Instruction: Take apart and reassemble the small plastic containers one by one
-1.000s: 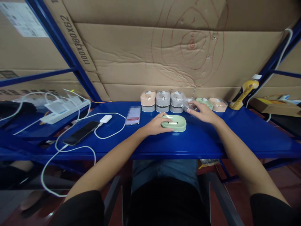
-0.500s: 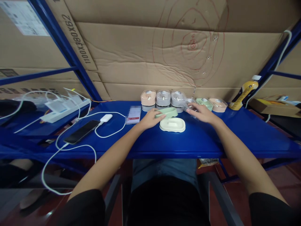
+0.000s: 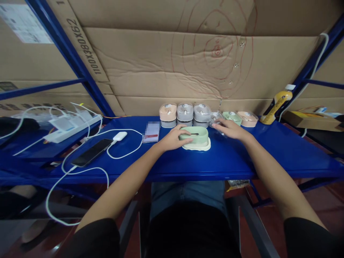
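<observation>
My left hand [image 3: 175,139] grips the left end of a pale green oval box body [image 3: 200,138], thumb in front and fingers over its rim. The body sits over a cream oval base [image 3: 197,147], whose edge shows around the bottom. A small dark slot shows inside the body. To the right, my right hand [image 3: 229,129] has its fingertips on a clear plastic lid [image 3: 216,116], partly hidden behind the fingers. Behind both hands stand stacked lidded boxes, one peach [image 3: 168,114], one grey-lilac [image 3: 185,114] and another grey-lilac [image 3: 202,114].
At the back right are a green lid-like piece [image 3: 233,117], a peach one [image 3: 247,118] and a yellow drink bottle [image 3: 278,104]. On the left lie two phones [image 3: 92,153], white cables and a power strip [image 3: 72,129]. Cardboard [image 3: 150,64] walls the blue table [image 3: 231,161] behind.
My left hand has brought the green box body down and towards me, onto the cream base. My right hand stays at the clear lid.
</observation>
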`<state>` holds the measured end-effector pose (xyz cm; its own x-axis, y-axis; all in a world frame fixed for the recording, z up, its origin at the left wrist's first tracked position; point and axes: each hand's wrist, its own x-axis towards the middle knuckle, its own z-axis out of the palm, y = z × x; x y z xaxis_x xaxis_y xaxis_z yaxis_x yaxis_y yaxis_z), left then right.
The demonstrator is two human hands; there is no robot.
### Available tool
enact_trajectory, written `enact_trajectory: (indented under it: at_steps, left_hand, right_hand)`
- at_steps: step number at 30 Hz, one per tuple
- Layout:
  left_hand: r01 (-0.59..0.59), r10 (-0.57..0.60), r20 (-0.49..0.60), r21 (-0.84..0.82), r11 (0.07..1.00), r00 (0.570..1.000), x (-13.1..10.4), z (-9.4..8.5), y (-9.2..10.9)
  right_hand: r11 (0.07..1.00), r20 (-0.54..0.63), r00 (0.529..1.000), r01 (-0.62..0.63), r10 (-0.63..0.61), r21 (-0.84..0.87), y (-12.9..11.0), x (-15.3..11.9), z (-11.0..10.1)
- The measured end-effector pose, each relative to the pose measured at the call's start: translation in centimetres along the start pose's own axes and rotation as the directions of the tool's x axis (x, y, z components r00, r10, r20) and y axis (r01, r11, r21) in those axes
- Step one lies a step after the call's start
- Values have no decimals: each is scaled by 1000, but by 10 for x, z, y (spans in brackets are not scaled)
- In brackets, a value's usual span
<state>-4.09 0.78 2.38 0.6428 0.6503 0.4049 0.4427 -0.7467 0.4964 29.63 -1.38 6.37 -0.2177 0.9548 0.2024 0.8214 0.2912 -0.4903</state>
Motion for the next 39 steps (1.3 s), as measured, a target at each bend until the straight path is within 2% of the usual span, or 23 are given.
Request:
enact_trajectory:
  at_steps: [4, 8, 11, 14, 17, 21, 25, 28, 32, 36, 39]
  left_hand:
    - [-37, 37, 47, -14, 999, 998, -2, 9, 14]
    - [-39, 40, 72, -19, 999, 997, -2, 15, 16]
    - [23, -19, 44, -85, 996, 999, -1, 19, 11]
    - [90, -88, 18, -190, 978, 996, 0, 26, 6]
    - [117, -125, -15, -254, 960, 992, 2, 33, 1]
    - [122, -137, -27, -309, 943, 990, 4, 37, -2]
    - [141, -151, -11, -305, 942, 988, 4, 36, -2]
    - [151, -159, 0, -302, 941, 987, 4, 35, 0]
    - [155, -159, 12, -301, 941, 987, 4, 33, 1]
    - [135, -140, 7, -296, 946, 990, 4, 28, 0]
    - [128, -140, -18, -303, 944, 990, 3, 24, 0]
  right_hand:
    - [997, -36, 998, 61, -60, 39, 1, 1, 2]
    - [994, -64, 993, 105, -103, 42, -1, -1, 4]
    - [974, -98, 970, 227, -224, 24, -11, -5, 6]
    - [931, -82, 929, 364, -361, 21, -28, -10, 13]
    - [904, -49, 903, 427, -427, -12, -42, -12, 27]
    - [895, -8, 897, 439, -441, -86, -49, -12, 45]
    - [889, -1, 893, 447, -449, -97, -49, -11, 52]
    - [882, 40, 885, 466, -464, -70, -50, -12, 52]
    - [898, 78, 899, 436, -431, -54, -50, -15, 50]
    - [896, 148, 887, 443, -438, -4, -40, -13, 43]
    - [888, 139, 878, 458, -458, 34, -35, -11, 35]
